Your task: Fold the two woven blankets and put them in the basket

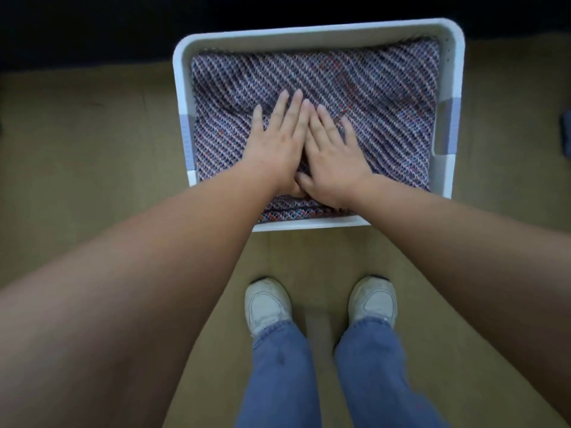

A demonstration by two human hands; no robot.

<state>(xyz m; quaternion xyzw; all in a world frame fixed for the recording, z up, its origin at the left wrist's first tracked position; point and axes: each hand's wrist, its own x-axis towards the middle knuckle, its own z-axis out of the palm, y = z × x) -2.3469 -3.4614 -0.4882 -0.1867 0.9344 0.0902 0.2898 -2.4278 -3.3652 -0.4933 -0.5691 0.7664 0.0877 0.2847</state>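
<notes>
We see a white plastic basket (pixel 318 34) sitting on a tan floor (pixel 92 149), with rounded corners and a grey handle cut-out in each side wall. Inside it lies a folded woven blanket (pixel 386 97), its weave running in diagonal stripes of blue, purple and white with flecks of red and orange. It fills the basket nearly wall to wall. At the near rim we see stacked layers of folded edges, brighter with orange and blue; whether these belong to a second blanket underneath we cannot tell.

Our left hand (pixel 276 143) lies flat on the cloth, palm down, fingers straight and spread a little, closed on nothing. Our right hand (pixel 332 152) lies just beside it in the same way, flat and open, holding nothing. The two touch along the forefingers and at the thumbs, forming a wedge that points toward the far wall. Both rest on the middle of the blanket, slightly toward the near side.

To the left of the basket the floor is bare and open; to the right there is a strip of floor, with a dark object (pixel 566 131) at the frame's edge. Beyond the far wall the scene goes dark. Near us stand white shoes (pixel 267 304) and blue jeans (pixel 278 372), apart from the basket's near rim.
</notes>
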